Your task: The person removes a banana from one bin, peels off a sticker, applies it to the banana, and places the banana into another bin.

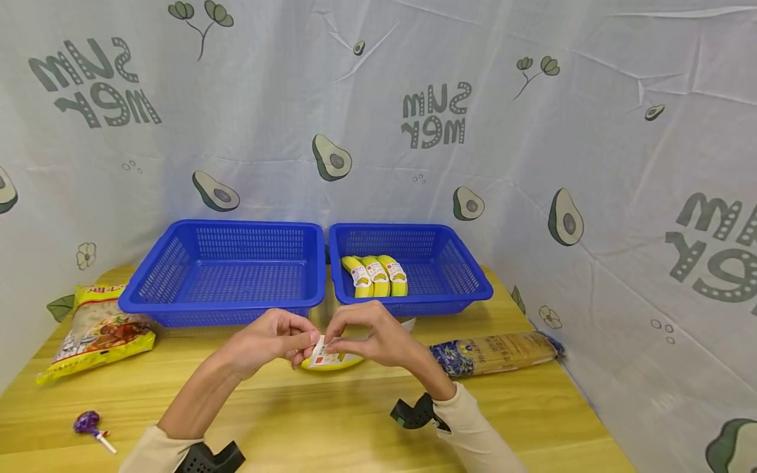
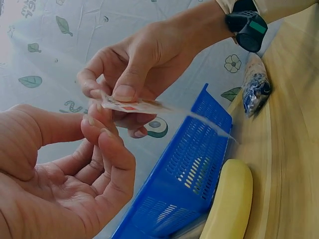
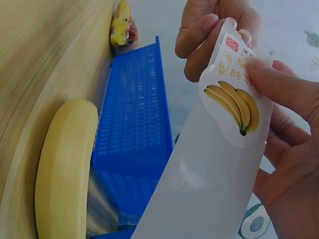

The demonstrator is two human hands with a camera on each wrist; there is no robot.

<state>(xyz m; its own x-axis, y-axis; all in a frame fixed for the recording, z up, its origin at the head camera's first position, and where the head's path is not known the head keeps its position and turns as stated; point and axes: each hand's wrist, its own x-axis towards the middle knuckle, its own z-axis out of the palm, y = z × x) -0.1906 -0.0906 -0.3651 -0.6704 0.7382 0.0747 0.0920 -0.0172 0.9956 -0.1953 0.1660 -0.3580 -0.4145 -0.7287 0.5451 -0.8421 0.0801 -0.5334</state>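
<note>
Both hands meet over the table, in front of the baskets. My right hand [image 1: 375, 335] grips a whitish backing strip [image 3: 199, 184], thumb on the front and fingers behind. On the strip's upper end is a white sticker [image 3: 229, 112] printed with bananas and orange characters; its lower part stands out past the strip's edge. My left hand [image 1: 266, 338] pinches the far end of the sticker between thumb and forefinger, its other fingers loosely bent. Below the hands an unlabelled banana [image 3: 67, 169] lies on the wooden table [image 1: 307, 420].
Three labelled bananas [image 1: 378, 276] lie inside the right blue basket [image 1: 467, 289]. Another blue basket [image 1: 221, 307] stands to its left. A yellow food bag [image 1: 106, 332] is at far left, a purple-wrapped lollipop [image 1: 87, 422] nearer, and a long noodle packet [image 1: 503, 353] at right.
</note>
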